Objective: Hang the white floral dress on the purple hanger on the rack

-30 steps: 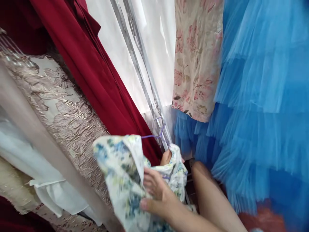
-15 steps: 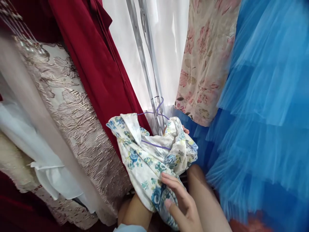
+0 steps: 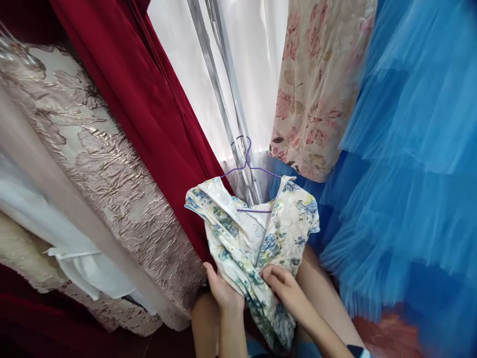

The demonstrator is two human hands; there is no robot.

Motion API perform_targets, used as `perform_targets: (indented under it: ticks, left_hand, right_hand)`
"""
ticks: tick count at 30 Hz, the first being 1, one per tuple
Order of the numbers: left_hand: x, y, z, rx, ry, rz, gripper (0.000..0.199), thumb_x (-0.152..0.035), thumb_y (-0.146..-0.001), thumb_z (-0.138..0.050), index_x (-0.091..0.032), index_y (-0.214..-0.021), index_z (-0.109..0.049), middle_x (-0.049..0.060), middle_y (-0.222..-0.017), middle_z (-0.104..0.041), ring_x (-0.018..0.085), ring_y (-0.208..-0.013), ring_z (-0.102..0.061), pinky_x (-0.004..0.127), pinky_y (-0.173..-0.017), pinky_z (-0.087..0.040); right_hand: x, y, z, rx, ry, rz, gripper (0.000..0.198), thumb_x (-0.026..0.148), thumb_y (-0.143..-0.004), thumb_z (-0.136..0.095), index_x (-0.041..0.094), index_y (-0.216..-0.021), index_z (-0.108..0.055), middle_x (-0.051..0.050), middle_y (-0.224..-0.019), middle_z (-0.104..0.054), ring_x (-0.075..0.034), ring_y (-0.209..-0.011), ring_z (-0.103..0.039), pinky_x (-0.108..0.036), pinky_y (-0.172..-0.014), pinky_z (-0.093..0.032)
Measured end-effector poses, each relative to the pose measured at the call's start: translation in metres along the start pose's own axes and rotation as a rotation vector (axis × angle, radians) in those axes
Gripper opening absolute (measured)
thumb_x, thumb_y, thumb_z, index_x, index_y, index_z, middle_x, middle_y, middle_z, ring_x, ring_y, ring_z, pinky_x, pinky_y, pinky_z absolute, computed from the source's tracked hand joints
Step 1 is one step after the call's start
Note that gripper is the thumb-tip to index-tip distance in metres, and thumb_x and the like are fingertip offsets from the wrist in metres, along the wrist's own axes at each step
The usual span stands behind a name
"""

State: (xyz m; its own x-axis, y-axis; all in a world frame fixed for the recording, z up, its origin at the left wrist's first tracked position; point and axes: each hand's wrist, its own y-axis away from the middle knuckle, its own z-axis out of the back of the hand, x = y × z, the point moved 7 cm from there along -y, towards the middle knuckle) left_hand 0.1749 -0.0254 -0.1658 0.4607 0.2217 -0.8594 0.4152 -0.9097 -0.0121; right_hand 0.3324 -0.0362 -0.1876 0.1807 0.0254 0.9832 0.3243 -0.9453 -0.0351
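A white garment with blue and green flowers, short-sleeved with a V-shaped neck, hangs over my bare legs. Both its shoulders rest on a thin purple hanger, whose lower bar shows inside the neckline. At the garment's front, below the neck, my right hand pinches the cloth between bent fingers. My left hand lies palm up against its left side, thumb stretched outward, the other fingers hidden behind the fabric. The lower part of the garment hangs bunched between my forearms.
Grey metal poles stand behind the hanger, before a white curtain. Left hang a dark red garment and a metallic floral one. Right are a beige pink-flowered garment and a blue layered tulle dress.
The garment's right shoulder, crumpled before, now lies spread along the hanger. Fingers behind that shoulder are gone, and my left hand shows at the left side. My right hand now pinches the front.
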Motion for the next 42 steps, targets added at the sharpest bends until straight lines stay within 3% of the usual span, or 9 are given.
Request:
perform_targets:
  ticks: [3,6,10,17,26,33,37,40,42]
  left_hand:
    - [0.001,0.012,0.011,-0.013,-0.026,0.061,0.068,-0.056,-0.078,-0.071,-0.023,-0.136,-0.058,0.011,-0.128,-0.066,0.032,-0.122,-0.059,0.041,-0.101,-0.049]
    - [0.001,0.018,0.010,0.006,-0.095,0.072,0.065,-0.035,-0.077,-0.077,-0.025,-0.138,-0.056,0.009,-0.127,-0.068,0.029,-0.118,-0.063,0.037,-0.097,-0.050]
    - [0.007,0.021,0.007,-0.021,-0.063,0.059,0.065,-0.033,-0.080,-0.073,-0.021,-0.141,-0.054,0.012,-0.126,-0.067,0.029,-0.115,-0.064,0.037,-0.097,-0.050]
    - [0.013,0.028,-0.002,0.024,-0.075,0.072,0.065,-0.033,-0.079,-0.074,-0.020,-0.139,-0.056,0.011,-0.125,-0.068,0.029,-0.114,-0.064,0.037,-0.098,-0.050]
    - [0.007,0.035,0.005,-0.005,-0.138,0.088,0.058,-0.034,-0.077,-0.074,-0.021,-0.132,-0.062,0.009,-0.119,-0.071,0.029,-0.113,-0.065,0.038,-0.099,-0.049]
    - [0.008,0.036,0.001,0.016,-0.150,0.095,0.054,-0.032,-0.077,-0.075,-0.022,-0.129,-0.063,0.008,-0.120,-0.070,0.030,-0.116,-0.063,0.040,-0.102,-0.047]
    - [0.016,0.028,0.015,-0.041,-0.140,-0.015,0.059,-0.031,-0.082,-0.070,-0.022,-0.137,-0.052,0.011,-0.133,-0.061,0.029,-0.125,-0.056,0.042,-0.107,-0.043]
    - [0.008,0.032,0.033,-0.204,-0.394,-0.266,0.066,-0.027,-0.082,-0.069,-0.022,-0.142,-0.043,0.013,-0.147,-0.047,0.028,-0.136,-0.046,0.041,-0.113,-0.036]
    - [0.005,0.039,0.029,-0.158,-0.624,-0.395,0.059,-0.021,-0.080,-0.068,-0.023,-0.137,-0.049,0.012,-0.145,-0.048,0.027,-0.137,-0.043,0.040,-0.115,-0.032]
  right_hand:
    - [-0.017,0.009,-0.020,0.159,0.063,-0.101,0.017,0.035,-0.085,-0.062,0.018,-0.087,-0.061,0.005,-0.062,-0.051,-0.010,-0.048,-0.046,-0.022,-0.047,-0.032]
    - [-0.032,0.008,-0.012,0.022,0.082,-0.158,0.026,0.040,-0.084,-0.064,0.021,-0.097,-0.050,0.005,-0.069,-0.055,-0.011,-0.043,-0.049,-0.022,-0.043,-0.035]
    - [-0.021,0.000,0.015,-0.167,0.117,-0.015,0.034,0.049,-0.085,-0.065,0.022,-0.097,-0.048,0.003,-0.072,-0.056,-0.014,-0.054,-0.053,-0.025,-0.052,-0.043]
    - [0.016,-0.001,0.025,-0.178,0.141,0.076,0.036,0.054,-0.091,-0.056,0.019,-0.081,-0.058,-0.003,-0.070,-0.061,-0.018,-0.062,-0.055,-0.027,-0.056,-0.042]
    - [0.004,-0.004,0.023,-0.263,0.108,0.084,0.038,0.053,-0.085,-0.066,0.018,-0.096,-0.059,-0.001,-0.066,-0.062,-0.018,-0.061,-0.057,-0.027,-0.056,-0.045]
    - [0.009,-0.003,0.019,-0.250,0.106,0.087,0.033,0.050,-0.089,-0.060,0.019,-0.080,-0.058,-0.001,-0.061,-0.060,-0.016,-0.056,-0.054,-0.026,-0.056,-0.041]
    - [-0.002,0.000,0.018,-0.160,0.103,-0.015,0.029,0.044,-0.088,-0.059,0.019,-0.075,-0.054,0.002,-0.052,-0.057,-0.013,-0.046,-0.048,-0.024,-0.049,-0.036]
    - [-0.014,0.006,0.018,-0.068,0.134,-0.099,0.024,0.039,-0.086,-0.059,0.018,-0.075,-0.055,0.002,-0.050,-0.058,-0.012,-0.043,-0.047,-0.023,-0.046,-0.034]
    - [-0.020,0.010,0.017,-0.023,0.151,-0.119,0.023,0.037,-0.086,-0.059,0.018,-0.075,-0.056,0.002,-0.049,-0.058,-0.012,-0.042,-0.047,-0.023,-0.046,-0.034]
